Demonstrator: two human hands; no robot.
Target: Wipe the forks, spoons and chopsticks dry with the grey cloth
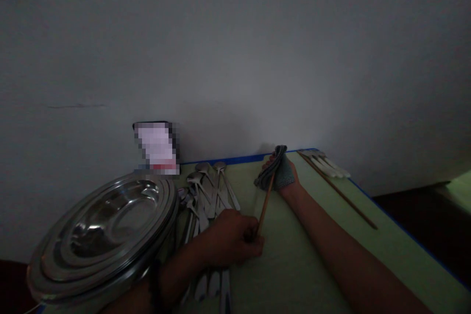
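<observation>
A thin wooden chopstick (266, 203) slants upward in front of me. My left hand (235, 236) pinches its lower end. Farther up, my right hand (286, 171) is closed on a grey cloth (282, 161), which lies against the chopstick's upper part. The cloth hides the far tip of the chopstick and part of my fingers. Beneath and beside my left hand lies a loose heap of metal spoons (220, 171) and other cutlery, partly covered by my forearm.
Stacked steel bowls or plates (110, 216) stand at the left. A blurred phone-like screen (156, 147) leans on the wall behind. On the right lie another chopstick (342, 195) and several light-handled forks (327, 164). The green tabletop (287, 265) has a blue edge.
</observation>
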